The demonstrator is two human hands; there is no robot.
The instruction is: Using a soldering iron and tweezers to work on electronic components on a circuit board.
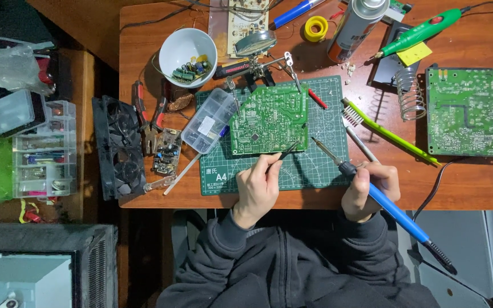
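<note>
- The left hand keeps a narrow grip on black tweezers, tips touching the lower edge of the green circuit board.
- The right hand is wrapped around a blue-handled soldering iron, tip just beside the board's lower right corner.
- The board lies on a green cutting mat on the wooden surface, held by a clip stand.

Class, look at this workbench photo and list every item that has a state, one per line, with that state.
Left hand: gripping tweezers, tips at board edge.
Right hand: gripping blue soldering iron, tip off the board.
Green circuit board: clipped up, tilted on mat.
White bowl: holds components.
Clear parts box: lid closed.
</note>
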